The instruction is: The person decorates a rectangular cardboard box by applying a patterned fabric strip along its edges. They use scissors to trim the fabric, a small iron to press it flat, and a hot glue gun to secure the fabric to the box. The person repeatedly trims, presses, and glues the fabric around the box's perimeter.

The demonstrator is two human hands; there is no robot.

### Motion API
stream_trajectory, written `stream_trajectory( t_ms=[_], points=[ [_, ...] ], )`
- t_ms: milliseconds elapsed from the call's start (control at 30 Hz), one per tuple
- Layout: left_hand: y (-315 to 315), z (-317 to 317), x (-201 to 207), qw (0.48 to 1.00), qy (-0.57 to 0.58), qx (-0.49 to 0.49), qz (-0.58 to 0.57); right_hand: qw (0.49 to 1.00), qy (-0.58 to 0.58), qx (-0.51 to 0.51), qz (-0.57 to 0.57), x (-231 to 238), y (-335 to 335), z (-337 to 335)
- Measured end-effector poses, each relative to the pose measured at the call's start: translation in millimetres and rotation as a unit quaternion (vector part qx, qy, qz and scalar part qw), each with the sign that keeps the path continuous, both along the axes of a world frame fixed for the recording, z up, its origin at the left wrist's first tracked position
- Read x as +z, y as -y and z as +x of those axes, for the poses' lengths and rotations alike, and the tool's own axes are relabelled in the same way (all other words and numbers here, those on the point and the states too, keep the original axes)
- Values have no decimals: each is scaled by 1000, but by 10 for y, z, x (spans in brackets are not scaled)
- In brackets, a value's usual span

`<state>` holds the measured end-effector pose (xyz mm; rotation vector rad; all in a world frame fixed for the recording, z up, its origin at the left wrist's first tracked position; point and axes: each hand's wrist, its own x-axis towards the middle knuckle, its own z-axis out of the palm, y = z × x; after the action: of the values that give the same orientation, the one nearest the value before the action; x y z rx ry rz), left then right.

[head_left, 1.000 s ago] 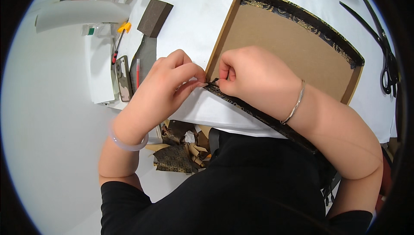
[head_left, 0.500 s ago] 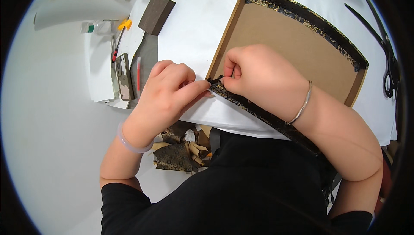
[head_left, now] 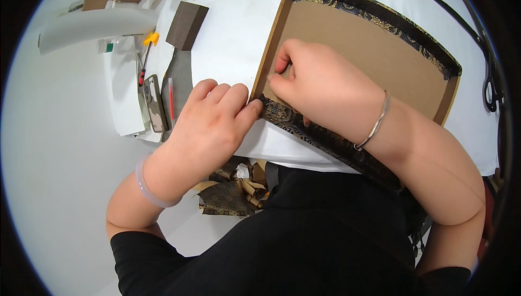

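A shallow box (head_left: pixel 374 46) with a bare brown cardboard base lies at an angle on the table. Black-and-gold patterned covering lines its curved far wall and its near wall (head_left: pixel 320 136); the left wall (head_left: pixel 275 30) shows plain cardboard. My left hand (head_left: pixel 214 114) is closed at the near left corner, thumb and forefinger gripping the wall there. Inside the box, just past that corner, my right hand (head_left: pixel 320 76) hovers with curled fingers, thumb close to the forefinger; anything between them is hidden. One lower fingertip of it reaches the near wall.
Black scissors (head_left: pixel 488 79) lie at the right. At the left are a dark grey block (head_left: pixel 187 24), a phone (head_left: pixel 156 103), a red pen (head_left: pixel 171 100), a screwdriver (head_left: pixel 144 68) and a white roll (head_left: pixel 97 27). Patterned scraps (head_left: pixel 225 195) lie below the table edge.
My right hand has moved up from the near wall's corner into the box. My left fingers have curled in around the corner, where the covering now lies flatter.
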<state>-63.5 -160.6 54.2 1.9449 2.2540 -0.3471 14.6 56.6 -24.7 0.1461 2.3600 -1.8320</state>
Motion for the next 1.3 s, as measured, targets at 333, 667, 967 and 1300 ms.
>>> stream_trajectory(
  t_ms=[333,667,967,1300],
  points=[
    [58,177,-36,999,-38,32,7,947,-288,-46,132,-441,139,40],
    [43,158,-104,995,33,89,13,990,-121,19,75,-205,73,-13],
    [97,215,-94,988,-37,115,100,998,-53,27,26,-157,37,-74],
    [153,345,-95,971,62,195,124,999,-13,26,14,-87,5,-52]
  ],
)
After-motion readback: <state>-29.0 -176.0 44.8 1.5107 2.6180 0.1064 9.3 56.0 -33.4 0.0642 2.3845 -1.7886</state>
